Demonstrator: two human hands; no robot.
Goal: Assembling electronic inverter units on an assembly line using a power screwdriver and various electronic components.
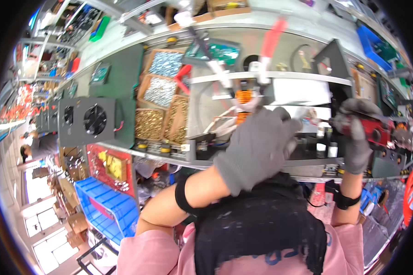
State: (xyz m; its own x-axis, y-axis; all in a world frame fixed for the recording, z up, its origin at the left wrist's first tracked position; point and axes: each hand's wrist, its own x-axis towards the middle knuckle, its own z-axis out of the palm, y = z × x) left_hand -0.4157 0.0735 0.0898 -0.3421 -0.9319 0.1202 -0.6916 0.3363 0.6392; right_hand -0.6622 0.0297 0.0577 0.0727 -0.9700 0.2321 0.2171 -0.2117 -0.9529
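Observation:
In a grey glove, my right hand (357, 133) is wrapped round a red power screwdriver (376, 132), whose bit points left over an open metal case (201, 87). My left hand (266, 144), gloved too, reaches over the near side of that case. Its fingers are curled near the bit's tip, and what they pinch is blurred and partly hidden. Just past the left fingers stands an orange-wound coil (244, 98) with pale wires beside it. A white panel (300, 91) lies within the case, behind the bit.
Wooden trays of silver screws (165, 63) and brass-coloured fasteners (149, 123) sit left of the case. A green circuit board (222, 52) and blurred red-handled tools (273, 39) are beyond it. A grey case with a fan (85, 121) stands farther left, a blue crate (106, 208) below.

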